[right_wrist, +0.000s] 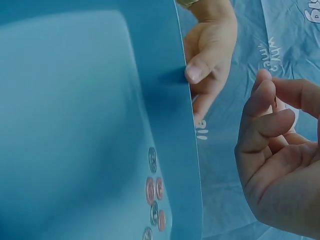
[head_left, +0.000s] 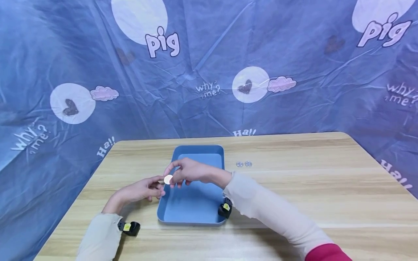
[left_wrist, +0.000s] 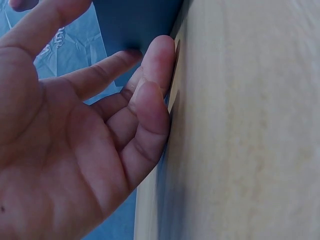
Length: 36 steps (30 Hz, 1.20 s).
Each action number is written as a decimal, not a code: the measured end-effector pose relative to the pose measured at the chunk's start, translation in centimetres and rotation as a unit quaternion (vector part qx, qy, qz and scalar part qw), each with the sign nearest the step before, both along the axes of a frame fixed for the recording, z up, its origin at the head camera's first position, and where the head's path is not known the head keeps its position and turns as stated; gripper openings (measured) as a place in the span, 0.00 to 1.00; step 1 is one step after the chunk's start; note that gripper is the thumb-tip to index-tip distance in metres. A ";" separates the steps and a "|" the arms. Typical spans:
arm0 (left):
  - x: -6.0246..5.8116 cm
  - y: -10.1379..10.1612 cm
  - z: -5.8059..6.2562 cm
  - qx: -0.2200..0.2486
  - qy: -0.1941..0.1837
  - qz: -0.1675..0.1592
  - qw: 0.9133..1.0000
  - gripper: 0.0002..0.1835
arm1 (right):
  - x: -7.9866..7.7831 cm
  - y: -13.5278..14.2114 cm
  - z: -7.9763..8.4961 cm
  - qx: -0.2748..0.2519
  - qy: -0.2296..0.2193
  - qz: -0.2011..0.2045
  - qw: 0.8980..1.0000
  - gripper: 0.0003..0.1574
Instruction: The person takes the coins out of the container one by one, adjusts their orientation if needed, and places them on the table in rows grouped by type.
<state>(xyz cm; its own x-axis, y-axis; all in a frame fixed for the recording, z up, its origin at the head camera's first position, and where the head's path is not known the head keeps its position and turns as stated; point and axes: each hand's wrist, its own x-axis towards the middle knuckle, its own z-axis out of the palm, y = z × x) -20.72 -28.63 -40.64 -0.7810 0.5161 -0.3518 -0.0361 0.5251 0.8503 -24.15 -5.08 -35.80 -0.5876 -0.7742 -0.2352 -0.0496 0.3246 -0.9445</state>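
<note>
A round white disc [head_left: 168,179] is pinched between the thumb and forefinger of my right hand [head_left: 191,172], held over the left rim of a blue tray [head_left: 192,221]. In the right wrist view the right hand [right_wrist: 277,150] holds it nearly edge-on. My left hand [head_left: 142,190] is at the tray's left side. Its forefinger reaches close to the disc; whether they touch, I cannot tell. From the left wrist view, one left finger [left_wrist: 107,71] meets the tray's wall [left_wrist: 135,25] and others bend loosely near the tabletop. Several silvery and reddish discs [right_wrist: 150,190] lie inside the tray.
Two small silvery discs [head_left: 244,164] lie side by side on the wooden table [head_left: 310,181], right of the tray. A blue printed cloth [head_left: 209,65] hangs behind the table. Each wrist wears a black camera [head_left: 130,228].
</note>
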 end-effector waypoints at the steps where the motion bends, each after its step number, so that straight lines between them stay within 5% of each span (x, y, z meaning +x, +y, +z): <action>1: 0.0 0.0 0.0 -0.002 0.000 0.001 1.000 0.37 | -0.1 0.2 0.1 0.002 0.002 -0.001 1.000 0.14; 24: -0.1 0.0 0.0 -0.007 0.006 0.004 1.000 0.39 | -3.1 9.5 1.6 0.048 0.058 -0.042 0.996 0.19; 36: 0.0 0.0 -0.2 -0.005 0.002 0.004 1.000 0.40 | -3.9 16.3 -0.2 0.071 0.057 -0.082 0.992 0.21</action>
